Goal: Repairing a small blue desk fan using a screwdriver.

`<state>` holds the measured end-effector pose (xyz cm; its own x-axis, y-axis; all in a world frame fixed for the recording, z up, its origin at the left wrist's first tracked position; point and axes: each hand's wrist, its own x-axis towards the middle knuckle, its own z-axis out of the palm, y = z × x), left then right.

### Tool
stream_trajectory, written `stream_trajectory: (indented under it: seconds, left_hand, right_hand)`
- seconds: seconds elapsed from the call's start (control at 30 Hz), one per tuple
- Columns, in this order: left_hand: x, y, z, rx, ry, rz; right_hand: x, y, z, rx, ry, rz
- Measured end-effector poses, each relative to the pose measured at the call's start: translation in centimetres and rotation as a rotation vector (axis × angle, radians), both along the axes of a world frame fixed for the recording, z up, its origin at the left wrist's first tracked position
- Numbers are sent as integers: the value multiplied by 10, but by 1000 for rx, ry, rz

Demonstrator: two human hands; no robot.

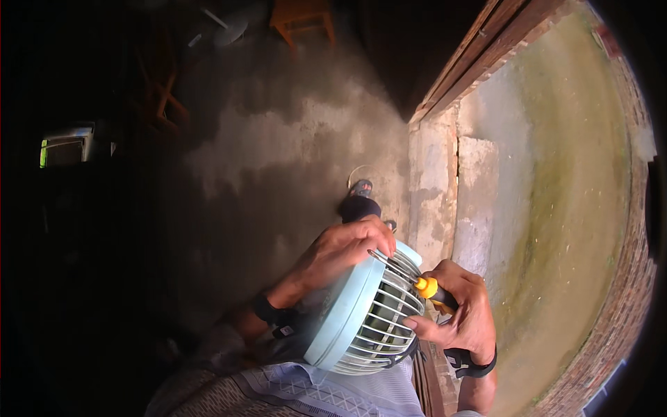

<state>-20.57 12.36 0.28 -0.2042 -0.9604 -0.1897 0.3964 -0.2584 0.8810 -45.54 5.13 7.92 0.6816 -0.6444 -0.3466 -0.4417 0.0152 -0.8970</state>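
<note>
A dim room fills the left of the frame, its stained concrete floor (278, 139) running up to a wooden stool (303, 21) at the top and a small bright opening (67, 146) in the dark at the far left. Along the right, past a wooden door frame (479, 55), lies a sunlit yard (570, 208) edged by a brick wall (638, 208). A foot (361, 187) in a sandal shows near the middle, on the floor.

The fan (338, 313), pale blue with a wire guard (381, 330), is at lower centre, tilted, resting against the patterned clothing (285, 390). The left hand (347, 243) has its fingers bent closely over the fan's upper rim and seems to steady it. The right hand (464, 309) has its fingers curled around a yellow-and-black screwdriver (439, 292), while its thumb reaches out to the guard's wires.

The work looks to be underway rather than finished: the screwdriver is in hand at the guard, and the guard sits on the casing, with the dark parts behind it enclosed. The tool's tip is hard to tell from the wires, so whether it meets a screw, and how many fastenings are done or left, cannot be told.
</note>
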Motion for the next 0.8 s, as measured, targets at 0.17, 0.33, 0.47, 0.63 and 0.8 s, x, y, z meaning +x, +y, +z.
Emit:
stream_trajectory:
  seconds: [0.17,0.33,0.47,0.63,0.8]
  left_hand:
    - [8,10,9,-187,-9,-23]
    - [12,11,8,-189,-84,9]
    - [13,12,-1,-371,-132,16]
    - [10,10,-1,-472,-120,39]
    - [12,7,3,-397,6,-3]
  right_hand:
    - [2,-3,-6,-76,-59,11]
    - [7,-10,-19,-129,-128,27]
    - [3,-10,-25,-131,-118,76]
    - [-3,-4,-18,-144,-70,99]
    - [-4,-2,-14,-242,-107,102]
